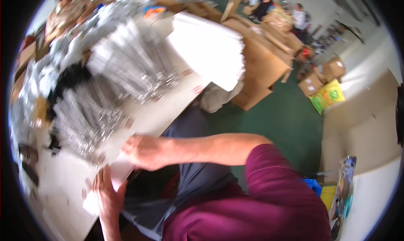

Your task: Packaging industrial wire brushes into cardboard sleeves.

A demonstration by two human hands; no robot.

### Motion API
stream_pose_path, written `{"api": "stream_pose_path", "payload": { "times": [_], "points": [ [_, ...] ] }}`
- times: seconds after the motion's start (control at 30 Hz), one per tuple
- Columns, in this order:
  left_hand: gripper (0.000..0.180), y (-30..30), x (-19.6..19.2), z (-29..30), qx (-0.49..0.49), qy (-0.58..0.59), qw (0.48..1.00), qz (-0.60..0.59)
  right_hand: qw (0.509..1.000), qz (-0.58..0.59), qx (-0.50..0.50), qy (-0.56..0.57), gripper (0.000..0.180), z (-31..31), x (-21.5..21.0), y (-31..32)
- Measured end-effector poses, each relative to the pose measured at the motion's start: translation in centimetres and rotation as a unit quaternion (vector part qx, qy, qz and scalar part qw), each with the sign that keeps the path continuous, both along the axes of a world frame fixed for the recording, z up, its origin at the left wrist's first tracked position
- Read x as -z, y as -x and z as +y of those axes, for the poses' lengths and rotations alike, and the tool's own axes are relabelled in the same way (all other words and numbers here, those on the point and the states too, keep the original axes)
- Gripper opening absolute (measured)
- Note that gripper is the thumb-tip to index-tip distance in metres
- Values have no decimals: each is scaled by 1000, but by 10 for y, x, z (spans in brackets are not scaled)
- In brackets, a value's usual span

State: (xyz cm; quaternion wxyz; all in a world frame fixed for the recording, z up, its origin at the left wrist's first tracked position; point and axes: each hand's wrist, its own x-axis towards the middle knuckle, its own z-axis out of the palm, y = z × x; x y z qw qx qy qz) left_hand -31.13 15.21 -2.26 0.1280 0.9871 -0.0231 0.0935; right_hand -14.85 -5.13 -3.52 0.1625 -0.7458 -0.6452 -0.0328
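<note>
Seated person, maroon sleeve, at white table [63, 186]. Right hand [145, 150] at approx. 7 o'clock from centre, fingers curled onto a thin white sheet [120, 169] at the table edge; grip looks closed on it, though blur limits certainty. Left hand [107, 194] at 8 o'clock, fingers spread flat, touching the same sheet from below. Hands close together, not touching. Heaps of clear-bagged metal parts [105, 81] lie at 10 o'clock on the table. Stack of white boards [210, 47] at 12 o'clock; cardboard boxes [261, 64] at 1–2 o'clock on green floor [282, 123].
</note>
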Motion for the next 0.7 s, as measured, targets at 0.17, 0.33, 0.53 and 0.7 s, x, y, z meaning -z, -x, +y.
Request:
{"api": "stream_pose_path", "payload": {
  "times": [0.17, 0.33, 0.53, 0.7],
  "points": [
    [66, -9, 7, -3, 10, 80, 997, -11, 1000, -15, 23, 2, 64, -9, -10, 5],
    [64, -5, 4, -10, -30, 83, 996, 28, 1000, 21, 5, -22, 64, -4, 8, 2],
    [68, 4, 7, 6, -38, 47, 998, 2, 1000, 6, 13, -19, 61, -9, 3, -8],
    [68, -2, 6, 5, -38, 66, 997, 30, 1000, 16, 4, -1, 63, 4, -4, -6]
  ]
}}
